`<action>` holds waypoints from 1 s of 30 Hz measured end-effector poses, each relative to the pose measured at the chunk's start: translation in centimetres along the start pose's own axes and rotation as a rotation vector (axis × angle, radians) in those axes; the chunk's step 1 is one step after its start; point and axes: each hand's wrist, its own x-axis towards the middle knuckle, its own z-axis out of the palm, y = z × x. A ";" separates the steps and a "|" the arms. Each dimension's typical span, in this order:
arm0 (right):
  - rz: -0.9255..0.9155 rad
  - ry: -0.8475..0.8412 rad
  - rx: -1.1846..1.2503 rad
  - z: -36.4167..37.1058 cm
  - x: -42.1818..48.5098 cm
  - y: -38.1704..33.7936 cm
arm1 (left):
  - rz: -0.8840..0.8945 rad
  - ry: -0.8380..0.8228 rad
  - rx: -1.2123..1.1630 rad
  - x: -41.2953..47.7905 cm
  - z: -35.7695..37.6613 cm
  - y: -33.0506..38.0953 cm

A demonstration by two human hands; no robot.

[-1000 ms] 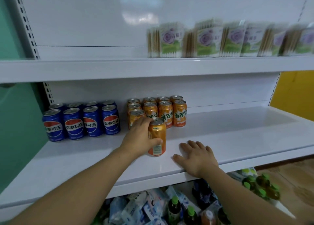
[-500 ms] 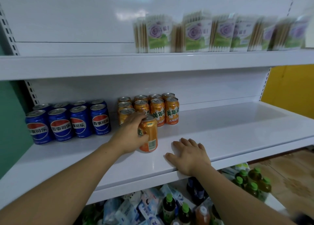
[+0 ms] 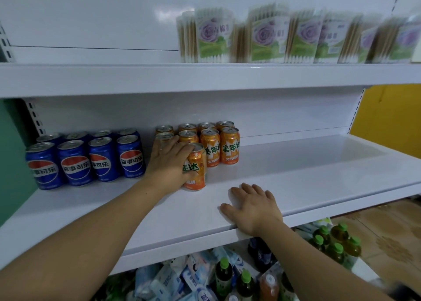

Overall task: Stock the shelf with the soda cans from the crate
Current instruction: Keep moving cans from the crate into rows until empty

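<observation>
My left hand (image 3: 169, 162) grips an orange soda can (image 3: 196, 171) that stands upright on the white middle shelf (image 3: 296, 177), just in front of a block of several orange cans (image 3: 218, 141). To their left stand several blue cola cans (image 3: 84, 157) in two rows. My right hand (image 3: 252, 206) lies flat on the shelf's front edge, palm down, fingers spread, holding nothing. No crate shows in the view.
The upper shelf (image 3: 114, 77) carries a row of cotton-swab packs (image 3: 268, 39) on its right half. Below the middle shelf lie wrapped packets (image 3: 177, 280) and green-capped bottles (image 3: 335, 241). The middle shelf's right half is bare; a yellow wall (image 3: 391, 111) is at right.
My left hand has slid the orange can back toward the block of orange cans and turned it, so its label faces front. My right hand stays flat on the shelf edge.
</observation>
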 end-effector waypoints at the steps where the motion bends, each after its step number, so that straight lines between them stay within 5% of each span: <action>1: -0.002 0.002 0.003 0.0 0.0 0.0 | -0.005 -0.012 0.016 0.4 0.0 0.1; 21: -0.011 -0.007 0.029 0.0 -0.1 0.1 | -0.067 -0.078 0.088 1.3 -0.9 0.8; 26: -0.012 -0.058 0.043 -1.5 -1.6 1.7 | 0.029 -0.040 -0.079 -1.2 -2.8 2.4; 30: 0.138 -0.109 -0.027 -3.2 -5.2 6.1 | 0.164 -0.171 -0.143 -2.7 -3.3 7.1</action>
